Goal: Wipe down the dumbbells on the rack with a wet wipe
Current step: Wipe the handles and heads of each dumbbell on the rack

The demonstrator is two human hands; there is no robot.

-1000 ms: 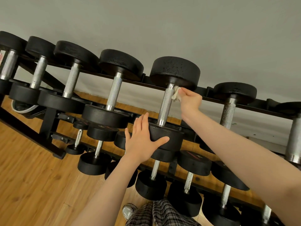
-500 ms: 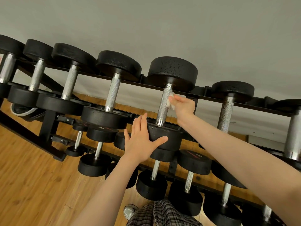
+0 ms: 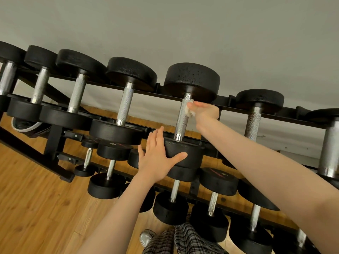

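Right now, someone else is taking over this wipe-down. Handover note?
Left hand: open, flat against the near head of the dumbbell being cleaned, steadying it.
Right hand: grip on the wet wipe, pressed against the upper part of that dumbbell's knurled handle, just below the far head.
Dumbbell sits on the rack's top rail, with others on either side and smaller ones on the tiers below.
Done: cannot tell which others are wiped.
Left: finish this handle and its heads, then probably the remaining dumbbells.
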